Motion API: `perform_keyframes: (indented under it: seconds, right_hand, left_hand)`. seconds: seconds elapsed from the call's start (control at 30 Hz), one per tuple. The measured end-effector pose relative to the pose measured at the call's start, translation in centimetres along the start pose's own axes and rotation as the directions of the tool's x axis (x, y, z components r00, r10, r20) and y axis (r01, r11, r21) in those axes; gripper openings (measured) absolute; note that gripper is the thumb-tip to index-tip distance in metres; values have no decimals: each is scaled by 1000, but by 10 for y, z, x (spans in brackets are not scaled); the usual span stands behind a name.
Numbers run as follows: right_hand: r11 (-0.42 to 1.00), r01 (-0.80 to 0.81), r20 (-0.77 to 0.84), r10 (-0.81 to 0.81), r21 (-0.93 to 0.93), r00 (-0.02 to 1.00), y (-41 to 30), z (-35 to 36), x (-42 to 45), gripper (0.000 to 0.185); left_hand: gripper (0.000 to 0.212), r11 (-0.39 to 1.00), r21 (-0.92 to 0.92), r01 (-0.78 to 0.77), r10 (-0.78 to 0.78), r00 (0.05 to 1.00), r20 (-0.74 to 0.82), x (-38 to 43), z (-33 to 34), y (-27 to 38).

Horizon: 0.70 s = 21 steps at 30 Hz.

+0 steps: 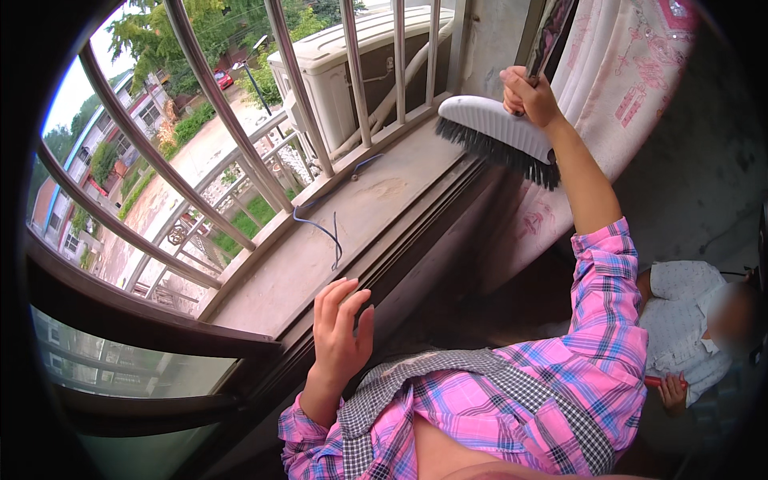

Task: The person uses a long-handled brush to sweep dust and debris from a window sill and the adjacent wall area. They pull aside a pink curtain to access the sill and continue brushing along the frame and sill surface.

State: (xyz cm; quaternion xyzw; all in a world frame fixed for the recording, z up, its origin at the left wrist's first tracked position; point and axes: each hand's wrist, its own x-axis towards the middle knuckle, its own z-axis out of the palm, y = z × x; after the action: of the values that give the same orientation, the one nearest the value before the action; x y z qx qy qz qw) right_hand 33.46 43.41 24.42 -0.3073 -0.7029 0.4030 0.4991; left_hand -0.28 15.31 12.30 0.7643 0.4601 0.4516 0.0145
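Note:
My right hand (pixel 529 99) grips the handle of a white hand brush (pixel 495 123) with dark bristles, raised over the far end of the window track. The bristles point down towards the sill. My left hand (pixel 342 327) holds nothing, its fingers apart and slightly curled, above the near part of the track. Between the window track (pixel 399 240) and the metal bars lies a dusty windowsill (pixel 270 291). A thin blue wire (pixel 318 225) rests on it, and a patch of sandy dirt (pixel 387 188) shows farther along.
Metal bars (pixel 225 111) line the outer edge, with an air conditioner's outdoor unit (pixel 324 78) beyond. A dark-framed window sash (pixel 156 324) stands at the left. A pink-patterned curtain (pixel 618 90) hangs at the right. Another person (pixel 684 312) is at the lower right, a hand at a red object.

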Motion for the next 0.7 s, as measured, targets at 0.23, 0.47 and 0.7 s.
perform_keyframes:
  seconds: [0.23, 0.47, 0.7]
  right_hand:
    - [877, -83, -94, 44, -473, 995, 54, -54, 12, 34]
    - [903, 16, -81, -56, -430, 995, 62, -42, 45, 36]
    - [649, -42, -34, 26, -760, 999, 94, -59, 65, 36]
  left_hand:
    - [31, 983, 179, 34, -61, 987, 149, -20, 33, -29]
    - [41, 939, 335, 72, -135, 976, 169, -23, 38, -37]
    - [45, 917, 395, 60, -138, 975, 174, -26, 39, -41]
